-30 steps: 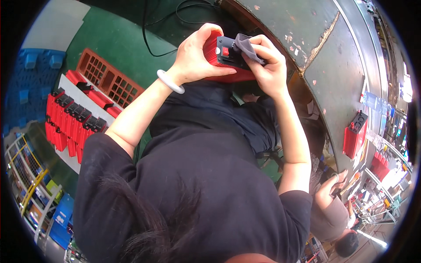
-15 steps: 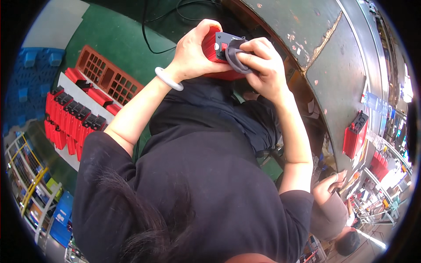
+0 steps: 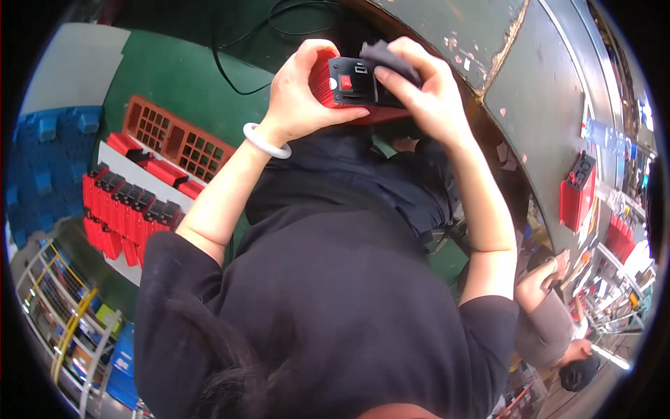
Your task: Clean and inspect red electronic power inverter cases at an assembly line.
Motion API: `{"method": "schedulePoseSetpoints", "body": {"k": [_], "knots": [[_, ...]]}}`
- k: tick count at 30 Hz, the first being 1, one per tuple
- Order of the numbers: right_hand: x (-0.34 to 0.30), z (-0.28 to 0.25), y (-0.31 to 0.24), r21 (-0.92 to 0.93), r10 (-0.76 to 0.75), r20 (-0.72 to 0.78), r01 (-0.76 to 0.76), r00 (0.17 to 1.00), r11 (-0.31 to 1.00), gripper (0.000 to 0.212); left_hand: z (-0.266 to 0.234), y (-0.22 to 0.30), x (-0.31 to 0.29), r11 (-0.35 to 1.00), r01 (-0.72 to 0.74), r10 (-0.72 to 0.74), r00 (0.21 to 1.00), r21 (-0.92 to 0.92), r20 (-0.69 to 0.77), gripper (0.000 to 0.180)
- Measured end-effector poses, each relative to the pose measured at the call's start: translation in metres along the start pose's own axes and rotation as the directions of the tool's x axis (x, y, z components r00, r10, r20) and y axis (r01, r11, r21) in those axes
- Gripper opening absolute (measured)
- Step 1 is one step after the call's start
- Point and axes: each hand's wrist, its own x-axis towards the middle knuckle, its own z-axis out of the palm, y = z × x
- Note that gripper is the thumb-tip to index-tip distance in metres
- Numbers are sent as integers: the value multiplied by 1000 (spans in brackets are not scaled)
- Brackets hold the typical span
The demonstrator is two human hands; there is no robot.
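A red finned metal box with a black end panel (image 3: pixel 359 91), perhaps a power inverter, is held up over my lap. On the panel sit a small red switch (image 3: pixel 345 82) and a socket-like slot. My left hand (image 3: pixel 296 87) wraps round the box's left side, thumb along its lower edge. In my right hand (image 3: pixel 433 87) is a bunched dark grey cloth (image 3: pixel 391 59), pinched between thumb and fingers at the panel's right end. The cloth and that hand hide the right part of the panel.
To the left, several similar red boxes (image 3: pixel 129 209) stand in rows on a white board, beside a brown plastic crate (image 3: pixel 178 140). A worn green workbench (image 3: pixel 537 133) runs along the right, bearing another red box (image 3: pixel 578 192). A co-worker (image 3: pixel 548 314) sits at the lower right.
My right hand and the cloth have moved right and up across the panel, uncovering the switch and slot. The box has turned slightly, showing more of its end panel.
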Motion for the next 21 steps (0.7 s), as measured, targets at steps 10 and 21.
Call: {"method": "schedulePoseSetpoints", "body": {"k": [10, 21], "knots": [[-5, 16, 22, 57, 191, 45, -194, 981, 979, 62, 2, -2, 0, 990, -37, 37, 999, -133, -3, 74], [-7, 17, 21, 25, 266, 66, -268, 962, 963, 64, 5, 3, -4, 988, -86, 84, 996, -130, -21, 73]]}}
